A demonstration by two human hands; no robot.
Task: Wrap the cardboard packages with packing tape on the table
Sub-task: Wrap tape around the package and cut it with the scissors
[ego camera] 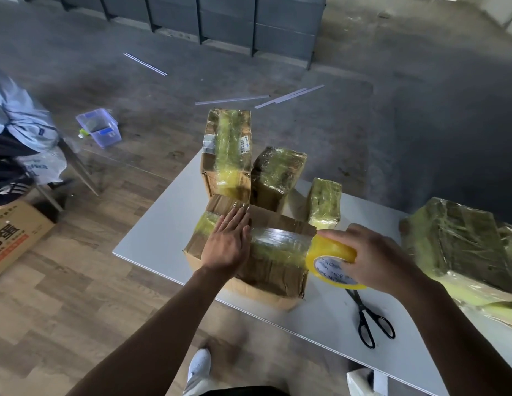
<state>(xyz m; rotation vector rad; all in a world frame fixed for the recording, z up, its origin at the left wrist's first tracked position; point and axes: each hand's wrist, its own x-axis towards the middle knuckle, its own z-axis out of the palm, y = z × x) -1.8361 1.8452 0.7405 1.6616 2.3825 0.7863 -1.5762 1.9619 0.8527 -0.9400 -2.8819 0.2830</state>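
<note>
A brown cardboard package (275, 267) lies at the near left edge of the white table (163, 224), with a band of clear yellowish tape across its top. My left hand (229, 241) presses flat on the taped top with straight fingers. My right hand (372, 252) grips a yellow tape roll (332, 255) at the package's right edge, and the tape runs from the roll onto the box. Three taped packages stand behind: a tall one (227, 150), a medium one (277, 175) and a small one (325, 202). A large taped package (463, 244) lies at the right.
Black scissors (369, 321) lie on the table near its front edge, under my right wrist. On the floor at left are a printed cardboard box (11, 235), a chair with clothes (17, 130) and a clear plastic bin (99, 127). My white shoe (199, 367) shows below.
</note>
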